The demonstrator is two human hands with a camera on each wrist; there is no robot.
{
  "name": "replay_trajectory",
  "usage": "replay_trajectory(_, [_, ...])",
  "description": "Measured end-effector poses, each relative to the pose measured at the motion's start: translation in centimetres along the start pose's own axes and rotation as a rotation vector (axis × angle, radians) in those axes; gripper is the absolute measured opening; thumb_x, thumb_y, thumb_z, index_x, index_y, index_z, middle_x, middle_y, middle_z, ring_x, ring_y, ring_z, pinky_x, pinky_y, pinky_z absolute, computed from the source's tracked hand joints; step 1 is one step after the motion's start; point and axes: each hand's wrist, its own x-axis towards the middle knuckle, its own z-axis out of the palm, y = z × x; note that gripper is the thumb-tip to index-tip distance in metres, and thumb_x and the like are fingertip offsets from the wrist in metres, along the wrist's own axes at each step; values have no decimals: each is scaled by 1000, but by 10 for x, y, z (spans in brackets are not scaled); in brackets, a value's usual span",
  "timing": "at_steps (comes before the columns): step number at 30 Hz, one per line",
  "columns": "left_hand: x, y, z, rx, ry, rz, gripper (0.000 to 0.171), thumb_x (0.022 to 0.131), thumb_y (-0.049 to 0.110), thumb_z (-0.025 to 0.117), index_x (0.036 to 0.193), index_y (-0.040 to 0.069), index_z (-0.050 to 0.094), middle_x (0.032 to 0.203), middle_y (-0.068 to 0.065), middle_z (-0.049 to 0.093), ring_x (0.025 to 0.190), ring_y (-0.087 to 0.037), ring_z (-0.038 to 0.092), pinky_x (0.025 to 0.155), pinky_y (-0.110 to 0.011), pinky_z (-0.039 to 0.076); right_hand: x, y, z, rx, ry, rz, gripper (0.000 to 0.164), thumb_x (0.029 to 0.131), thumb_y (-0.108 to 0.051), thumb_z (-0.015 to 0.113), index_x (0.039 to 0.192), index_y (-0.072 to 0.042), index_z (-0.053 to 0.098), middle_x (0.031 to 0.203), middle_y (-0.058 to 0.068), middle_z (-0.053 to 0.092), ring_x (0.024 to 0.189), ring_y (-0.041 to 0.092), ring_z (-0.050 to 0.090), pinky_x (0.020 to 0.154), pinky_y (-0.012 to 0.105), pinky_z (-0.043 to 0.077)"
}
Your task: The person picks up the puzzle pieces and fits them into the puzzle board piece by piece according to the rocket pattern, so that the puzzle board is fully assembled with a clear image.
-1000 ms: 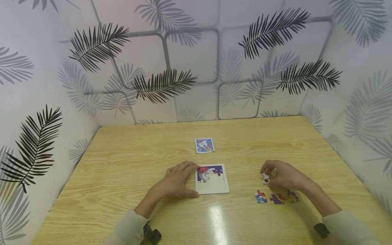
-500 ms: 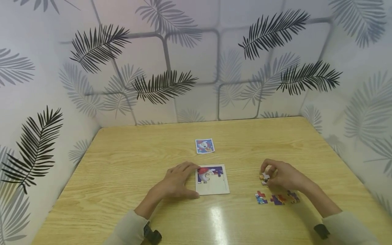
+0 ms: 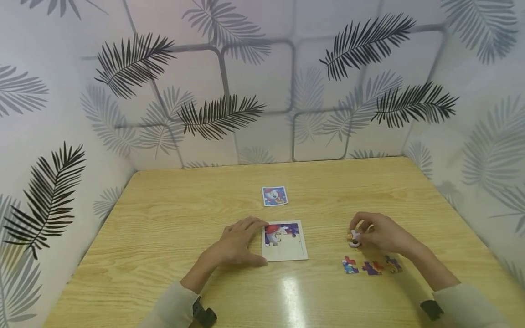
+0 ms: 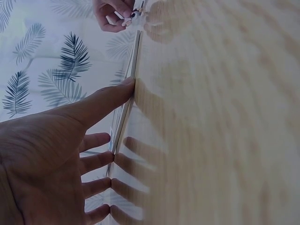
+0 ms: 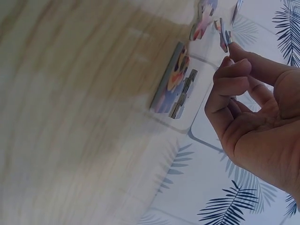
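Observation:
My right hand pinches a white jigsaw piece between thumb and fingers, above the table at right; the right wrist view shows this jigsaw piece at the fingertips. At centre lies a square puzzle board with a pale frame. Its upper part holds fitted pieces showing red, white and purple; the lower part is bare. Along the board's left side rests my left hand, fingers spread and fairly straight. Its thumb touches the near left corner, and the index fingertip is at the far left one.
Near the right hand lie loose jigsaw pieces: a red and blue one, a purple and orange one and a dark one. Behind the board is a small picture card. A leaf-patterned wall backs the wooden table.
The white piece has turned in the right hand's fingers, which have shifted slightly. My left hand stays at the board's edge.

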Motion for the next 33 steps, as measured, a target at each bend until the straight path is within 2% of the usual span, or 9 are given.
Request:
replay_trajectory(5, [0,1,0,-2,-3,-1,93,75,54,82,153,28,37,158,-1,36,149,-33,28,116,-61,23,0,1,0,18,-4,-13,11,95,-5,64,104,-10,59,93,11,70,79,21,64,62,27,46])
replay_trajectory(9, [-1,0,0,3,-1,-2,93,75,54,82,153,29,37,158,-1,36,149,-33,28,116,-61,23,1,2,0,15,-9,-22,8,98,-10,62,103,-10,56,97,10,72,85,22,64,62,27,44])
replay_trajectory(12, [-1,0,1,4,-1,-1,93,75,54,82,153,29,37,158,-1,36,149,-33,28,116,-61,23,1,1,-1,28,-29,-31,8,98,-12,62,103,-10,55,95,9,73,83,21,64,59,25,42])
replay_trajectory(15, [0,0,1,5,-1,-1,93,75,54,82,153,29,37,158,-1,36,149,-32,29,116,-61,24,2,0,-2,62,-52,-45,9,99,-11,61,105,-9,54,89,11,73,73,18,60,54,23,40])
replay_trajectory(21, [0,0,0,3,-3,-6,92,75,53,82,153,30,37,157,0,36,149,-31,29,116,-60,24,6,-2,1,140,-72,-45,11,101,-11,57,110,-6,53,74,14,62,52,8,42,46,21,37])
replay_trajectory(28, [-1,1,-1,-1,-3,2,91,76,52,82,152,29,38,156,-1,37,148,-32,30,115,-60,25,13,-11,3,160,-43,-30,12,102,-13,56,113,-9,55,80,20,66,46,7,38,41,19,32])
replay_trajectory(33, [-1,2,-1,8,1,9,91,77,53,81,152,28,38,156,-1,38,148,-32,31,115,-60,26,18,-19,8,193,-30,-28,13,101,-14,58,113,-9,57,79,21,64,48,7,38,43,20,33])
